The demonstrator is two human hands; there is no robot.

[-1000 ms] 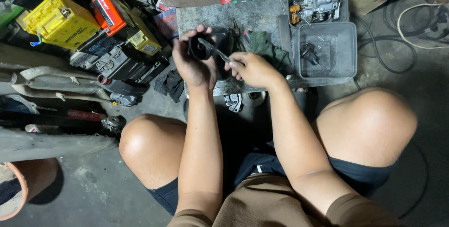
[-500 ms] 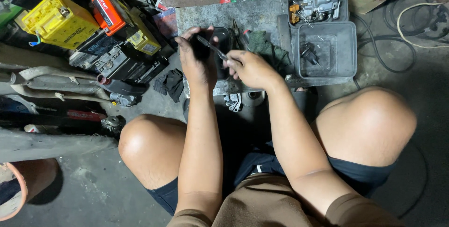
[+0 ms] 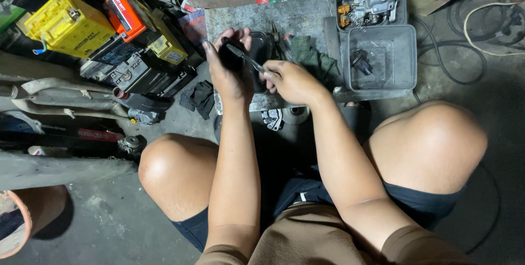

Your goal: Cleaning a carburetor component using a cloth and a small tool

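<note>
Over the grey work slab (image 3: 295,16), L hand (image 3: 227,71) grips black part (image 3: 232,54), R hand (image 3: 290,82) holds thin metal tool (image 3: 246,58) against it.

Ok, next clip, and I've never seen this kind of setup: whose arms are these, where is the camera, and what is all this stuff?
There is no machine here. The camera sits on a person's head and looks down, so you see their own arms and bare knees as they sit low over a concrete floor. The left hand has its grip around a small black part. The right hand holds a thin metal tool with its tip against that part. In front lies a grey slab with a green rag. To the right stands a grey tray, with a metal carburettor behind it. On the left sit a few batteries, one a yellow battery.
</note>
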